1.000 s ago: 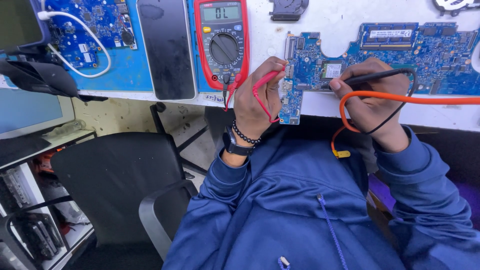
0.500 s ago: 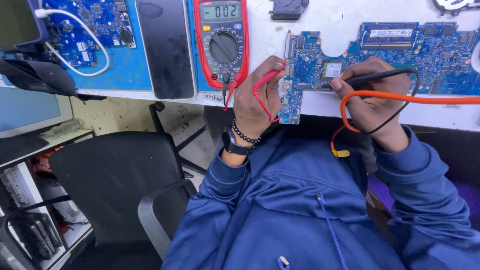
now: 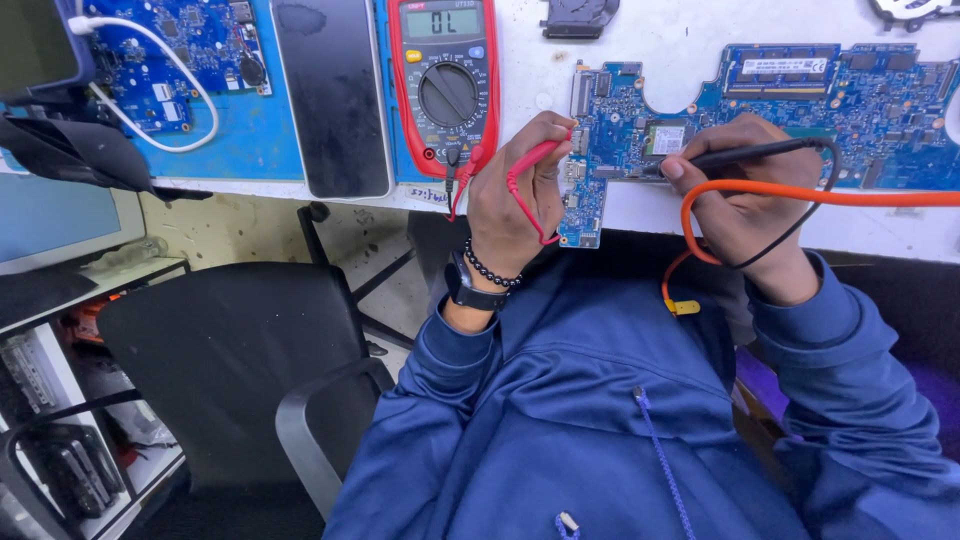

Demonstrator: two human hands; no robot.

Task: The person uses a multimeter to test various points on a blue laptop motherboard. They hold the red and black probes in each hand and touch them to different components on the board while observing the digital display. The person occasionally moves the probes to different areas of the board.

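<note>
White desk [image 3: 700, 25] runs across the top of the view, 9 to 3 o'clock; black office chair [image 3: 220, 370] at 8 o'clock, below the desk edge; blue hooded jacket [image 3: 600, 430] fills 6 o'clock; blue mat [image 3: 255, 140] at 11 o'clock with a blue circuit board [image 3: 190, 50] and a looped white cable [image 3: 150, 70] on it; dark slab, a phone or tablet face up [image 3: 332, 95], just beside it toward 12 o'clock; long blue laptop motherboard [image 3: 850, 110] lies flat on the desk from 12 to 3 o'clock, its left tab hanging over the desk edge; red multimeter [image 3: 445, 85] at 12 o'clock, flat, screen lit, between the dark slab and the motherboard; left hand [image 3: 515, 195] at centre, fingers [image 3: 545, 150] clamped on the red probe [image 3: 530, 158], tip set at the motherboard's left edge, red lead curling back to the multimeter; black watch and bead bracelet on that wrist; right hand [image 3: 745, 195] at 2 o'clock, fingers [image 3: 690, 165] pinched shut on the black probe [image 3: 750, 153], held low and near flat over the board, tip hidden under the thumb so contact cannot be told; orange cable [image 3: 820, 195] crosses over the right hand toward 3 o'clock.
</note>
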